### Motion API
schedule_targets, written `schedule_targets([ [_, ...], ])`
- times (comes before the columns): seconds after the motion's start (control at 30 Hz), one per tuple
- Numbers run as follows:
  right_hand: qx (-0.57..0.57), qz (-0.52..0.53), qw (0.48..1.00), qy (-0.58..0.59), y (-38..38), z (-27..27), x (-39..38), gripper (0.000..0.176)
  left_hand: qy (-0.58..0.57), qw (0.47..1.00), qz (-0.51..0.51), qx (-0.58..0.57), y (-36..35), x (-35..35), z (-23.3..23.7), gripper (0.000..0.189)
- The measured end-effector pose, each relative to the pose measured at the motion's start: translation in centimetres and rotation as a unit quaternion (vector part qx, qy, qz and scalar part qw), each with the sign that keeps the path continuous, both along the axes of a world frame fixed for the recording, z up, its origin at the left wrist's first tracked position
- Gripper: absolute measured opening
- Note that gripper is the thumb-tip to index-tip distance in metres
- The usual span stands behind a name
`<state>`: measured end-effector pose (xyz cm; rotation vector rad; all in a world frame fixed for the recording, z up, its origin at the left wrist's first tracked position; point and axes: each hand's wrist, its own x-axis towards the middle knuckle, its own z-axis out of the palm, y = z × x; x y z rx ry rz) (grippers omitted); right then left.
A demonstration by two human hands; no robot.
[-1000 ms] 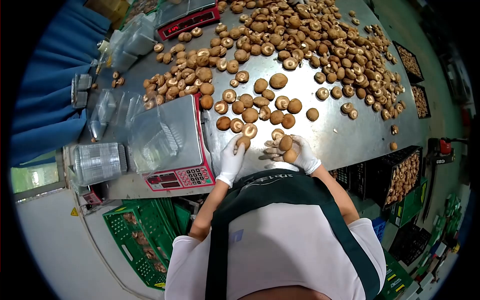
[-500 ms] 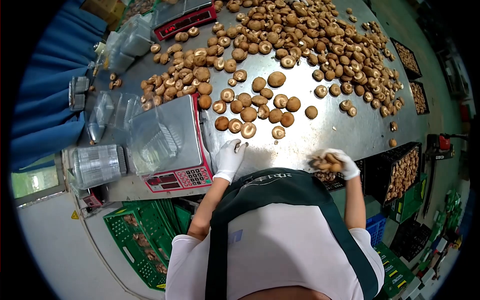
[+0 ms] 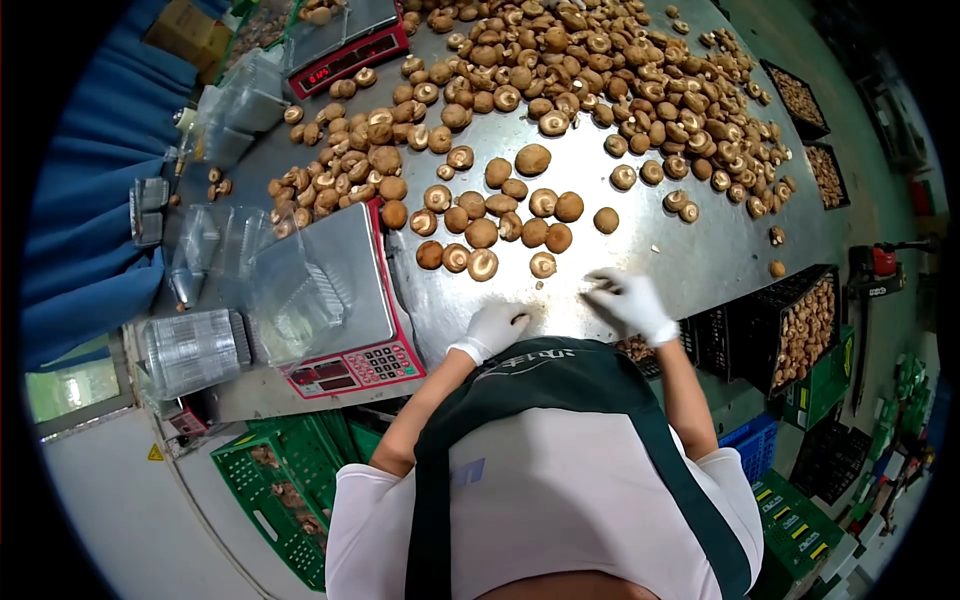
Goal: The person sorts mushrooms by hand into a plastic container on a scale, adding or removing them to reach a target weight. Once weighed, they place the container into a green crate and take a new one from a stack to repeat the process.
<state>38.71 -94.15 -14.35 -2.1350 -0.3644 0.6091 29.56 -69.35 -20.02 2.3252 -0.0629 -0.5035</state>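
My left hand [image 3: 497, 329], in a white glove, is low over the near edge of the steel table [image 3: 440, 300]. Its fingers are loosely bent, with a small dark gap by the thumb, and I make out nothing in them. Slightly blurred, my right hand [image 3: 630, 303], also white-gloved, reaches over the table with fingers apart and no mushroom in them. Beyond both hands lies a loose group of brown mushrooms [image 3: 481, 233], some caps up, others stems up. Nearest to the hands is a single upturned mushroom [image 3: 543, 265].
A large mushroom heap [image 3: 640, 90] covers the far side. To the left stand a red-edged scale [image 3: 330, 270] with a clear tray on it, stacked plastic trays [image 3: 195, 350] and a second scale [image 3: 345, 55]. A black crate of mushrooms [image 3: 805, 330] stands right, a green crate [image 3: 270, 480] lower left.
My right hand held several mushrooms at the table's near right edge; it has moved left over the tabletop, now without them. My left hand has shifted right and slightly nearer.
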Motion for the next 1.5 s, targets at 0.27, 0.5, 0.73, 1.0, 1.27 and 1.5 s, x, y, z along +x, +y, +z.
schedule_targets([
  [0.27,-0.096,0.187,0.960,-0.187,8.4,-2.5,2.6,0.031,0.100,0.937,-0.148,-0.302,-3.3,2.7,5.5,0.046],
  [0.5,0.331,-0.185,0.861,0.339,1.9,-1.9,2.9,0.033,-0.186,0.967,0.143,-0.096,0.6,2.8,3.3,0.026],
  [0.73,0.258,-0.267,0.898,0.237,0.0,-4.4,2.5,0.028,-0.167,0.930,0.254,0.208,7.3,4.7,2.1,0.078],
  [1.0,0.388,-0.219,0.823,0.354,2.6,-5.6,5.6,0.044,-0.211,0.935,0.202,0.202,2.4,4.6,0.3,0.090],
  [1.27,0.342,-0.170,0.870,0.313,2.3,-2.9,4.4,0.042,-0.178,0.956,0.153,0.175,2.9,4.5,1.7,0.078],
  [1.5,-0.088,-0.013,0.950,0.299,-12.0,-0.1,2.3,0.032,-0.160,0.965,0.200,0.056,4.8,3.7,1.9,0.076],
])
